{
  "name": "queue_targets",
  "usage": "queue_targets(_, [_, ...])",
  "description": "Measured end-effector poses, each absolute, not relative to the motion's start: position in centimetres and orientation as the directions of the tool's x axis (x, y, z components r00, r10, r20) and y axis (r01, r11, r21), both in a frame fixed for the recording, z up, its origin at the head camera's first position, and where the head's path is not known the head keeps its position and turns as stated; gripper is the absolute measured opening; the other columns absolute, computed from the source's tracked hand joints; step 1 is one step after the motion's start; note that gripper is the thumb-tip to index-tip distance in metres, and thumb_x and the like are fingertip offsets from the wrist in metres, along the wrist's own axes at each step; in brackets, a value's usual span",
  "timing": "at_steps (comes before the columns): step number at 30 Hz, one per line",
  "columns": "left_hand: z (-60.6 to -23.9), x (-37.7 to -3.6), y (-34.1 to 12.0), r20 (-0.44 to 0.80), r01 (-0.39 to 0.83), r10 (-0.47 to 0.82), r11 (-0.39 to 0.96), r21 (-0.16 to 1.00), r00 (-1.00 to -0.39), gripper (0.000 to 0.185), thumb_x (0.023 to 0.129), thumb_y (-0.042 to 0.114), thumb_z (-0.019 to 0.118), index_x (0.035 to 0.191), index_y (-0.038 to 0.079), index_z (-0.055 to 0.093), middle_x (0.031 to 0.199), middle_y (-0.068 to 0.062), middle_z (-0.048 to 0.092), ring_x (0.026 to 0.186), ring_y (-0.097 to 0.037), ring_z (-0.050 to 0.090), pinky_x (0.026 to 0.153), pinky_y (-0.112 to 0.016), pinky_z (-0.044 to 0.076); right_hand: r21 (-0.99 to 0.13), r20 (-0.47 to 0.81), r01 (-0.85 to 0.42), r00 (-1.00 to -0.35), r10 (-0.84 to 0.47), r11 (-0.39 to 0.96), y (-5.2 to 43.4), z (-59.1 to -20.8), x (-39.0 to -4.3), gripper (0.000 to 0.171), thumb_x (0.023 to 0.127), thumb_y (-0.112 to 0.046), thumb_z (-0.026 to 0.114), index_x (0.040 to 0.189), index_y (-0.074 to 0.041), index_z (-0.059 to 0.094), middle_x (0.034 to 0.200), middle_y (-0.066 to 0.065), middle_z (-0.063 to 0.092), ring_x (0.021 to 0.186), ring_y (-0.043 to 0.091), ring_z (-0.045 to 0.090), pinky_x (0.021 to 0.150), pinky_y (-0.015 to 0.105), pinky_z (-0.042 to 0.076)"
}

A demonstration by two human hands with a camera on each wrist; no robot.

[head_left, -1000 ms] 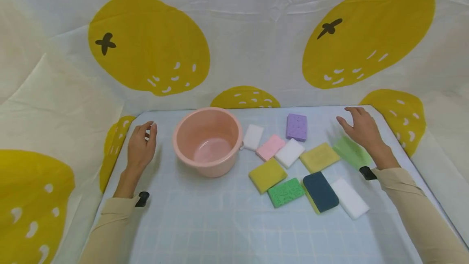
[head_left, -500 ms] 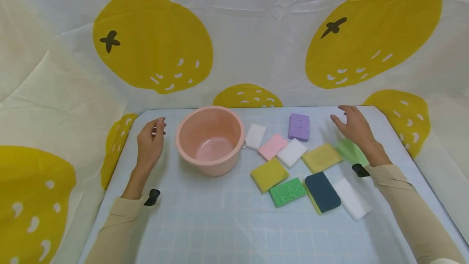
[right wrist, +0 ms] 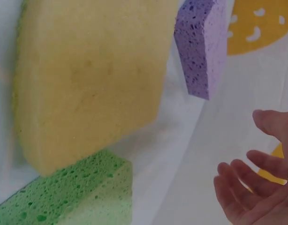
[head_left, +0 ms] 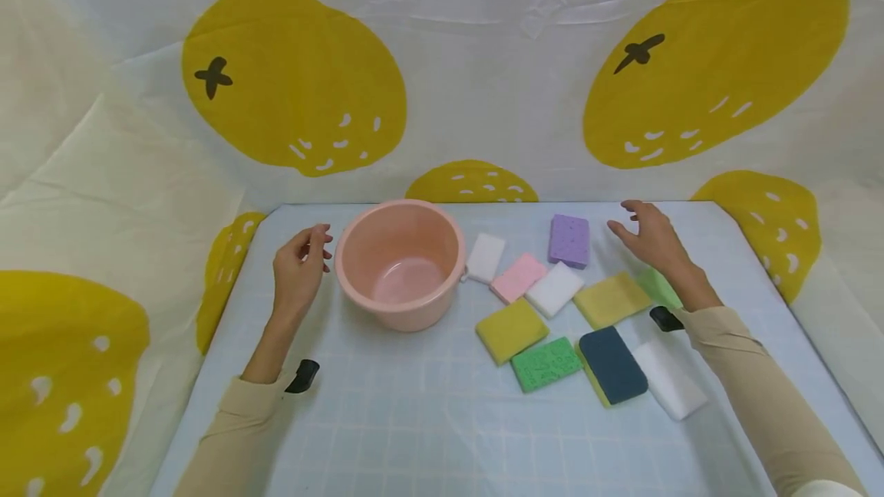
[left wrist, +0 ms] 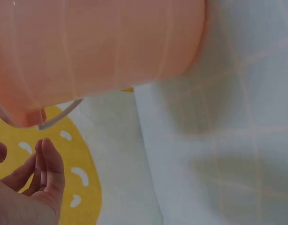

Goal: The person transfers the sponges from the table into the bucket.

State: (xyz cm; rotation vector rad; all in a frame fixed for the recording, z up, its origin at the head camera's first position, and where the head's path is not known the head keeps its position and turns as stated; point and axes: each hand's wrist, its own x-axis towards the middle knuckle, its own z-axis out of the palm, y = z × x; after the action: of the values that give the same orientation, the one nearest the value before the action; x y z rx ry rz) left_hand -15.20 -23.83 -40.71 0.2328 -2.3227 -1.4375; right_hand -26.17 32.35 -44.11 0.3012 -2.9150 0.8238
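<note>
My left hand [head_left: 298, 271] hovers just left of the pink bucket [head_left: 359, 299], fingers loosely bent with nothing in them. In the left wrist view those fingers stay a little apart from the bucket's rim and its handle [left wrist: 64, 115]. Off to the right, my right hand [head_left: 656, 242] is held over the table with thumb and fingers spread, also holding nothing. Nearest to it is the purple sponge [head_left: 569, 241]. Below it lie a yellow sponge [head_left: 611, 299] and a light green sponge [head_left: 659, 287], the latter partly hidden by my wrist.
Several more sponges lie right of the bucket: white [head_left: 486, 257], pink [head_left: 518, 278], another white [head_left: 555, 290], yellow [head_left: 512, 330], green [head_left: 546, 364], a dark blue-topped one [head_left: 613, 364] and a long white one [head_left: 670, 379]. A lemon-print cloth [head_left: 483, 98] hangs behind the table [head_left: 387, 420].
My left hand has moved right, closer to the bucket. My right hand has drifted left, toward the purple sponge, covering more of the light green one. The sponges and bucket stay put.
</note>
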Motion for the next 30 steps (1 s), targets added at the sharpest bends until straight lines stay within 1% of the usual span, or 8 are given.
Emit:
queue_targets(4, [-40.4,-15.1,-23.1,0.225,0.06,-0.348,0.428,0.902,-0.91,0.041,0.106,0.035,0.057,0.122,0.001,0.073,0.104,-0.015,0.071,0.063,-0.008,0.061,0.053,-0.015,0.051,-0.525,0.138,-0.225,-0.974,-0.178,0.821,31.8,-44.1,-26.4,0.056,0.102,-0.017,0.065,0.143,0.014,0.044,0.139,0.038,0.049,0.118,0.053,0.052,0.099,0.067,0.045])
queue_targets(8, [-40.2,-15.0,-22.7,0.165,0.023,-0.359,0.369,0.929,-0.918,0.039,0.105,0.033,0.06,0.124,0.001,0.072,0.1,-0.014,0.07,0.061,-0.007,0.06,0.055,-0.015,0.052,-0.541,0.126,-0.231,-0.973,-0.194,0.809,31.1,-44.1,-26.8,0.054,0.102,-0.015,0.065,0.142,0.015,0.044,0.138,0.037,0.049,0.117,0.052,0.054,0.098,0.066,0.047])
queue_targets(9, [-40.2,-14.9,-22.6,0.146,0.009,-0.362,0.354,0.935,-0.921,0.04,0.104,0.033,0.061,0.125,0.001,0.072,0.1,-0.014,0.07,0.061,-0.004,0.059,0.056,-0.015,0.052,-0.545,0.127,-0.237,-0.972,-0.2,0.805,31.0,-44.1,-26.8,0.054,0.102,-0.015,0.065,0.142,0.015,0.044,0.138,0.038,0.049,0.116,0.052,0.054,0.098,0.066,0.047])
queue_targets(11, [-40.1,-14.8,-22.4,0.116,-0.012,-0.365,0.331,0.944,-0.924,0.041,0.103,0.034,0.061,0.127,0.002,0.071,0.102,-0.012,0.07,0.063,-0.003,0.059,0.057,-0.015,0.051,-0.551,0.129,-0.249,-0.968,-0.213,0.797,30.7,-44.2,-27.0,0.054,0.102,-0.015,0.065,0.141,0.016,0.045,0.138,0.038,0.05,0.115,0.052,0.055,0.097,0.065,0.048])
queue_targets(16, [-40.0,-14.6,-22.2,0.067,-0.045,-0.363,0.29,0.956,-0.929,0.039,0.102,0.033,0.064,0.128,0.004,0.072,0.111,-0.011,0.07,0.073,-0.002,0.063,0.061,-0.013,0.05,-0.556,0.147,-0.293,-0.956,-0.255,0.778,30.1,-44.7,-27.3,0.051,0.101,-0.013,0.066,0.136,0.018,0.048,0.133,0.039,0.052,0.11,0.053,0.058,0.094,0.064,0.05])
queue_targets(20, [-39.8,-14.5,-22.2,0.02,-0.068,-0.349,0.238,0.969,-0.937,0.037,0.102,0.028,0.065,0.13,0.004,0.071,0.112,-0.007,0.069,0.077,0.0,0.066,0.065,-0.013,0.053,-0.563,0.079,-0.262,-0.961,-0.264,0.784,29.7,-45.1,-27.6,0.051,0.102,-0.015,0.065,0.137,0.018,0.048,0.134,0.039,0.051,0.112,0.052,0.058,0.095,0.063,0.05])
queue_targets(24, [-39.6,-14.4,-22.3,-0.002,-0.065,-0.319,0.188,0.98,-0.948,0.039,0.102,0.025,0.065,0.133,0.003,0.068,0.111,-0.003,0.066,0.081,0.001,0.068,0.067,-0.014,0.055,-0.572,0.011,-0.227,-0.963,-0.27,0.788,29.4,-45.1,-27.9,0.054,0.102,-0.018,0.064,0.138,0.018,0.047,0.136,0.039,0.05,0.115,0.051,0.057,0.096,0.062,0.051])
queue_targets(30, [-39.6,-13.7,-22.4,-0.025,-0.079,-0.283,0.18,0.98,-0.959,0.038,0.102,0.023,0.065,0.135,0.004,0.067,0.103,-0.003,0.064,0.071,-0.004,0.066,0.065,-0.019,0.059,-0.594,-0.068,-0.191,-0.956,-0.286,0.781,28.8,-45.0,-27.8,0.054,0.103,-0.017,0.063,0.14,0.018,0.045,0.138,0.039,0.05,0.117,0.051,0.057,0.099,0.061,0.05])
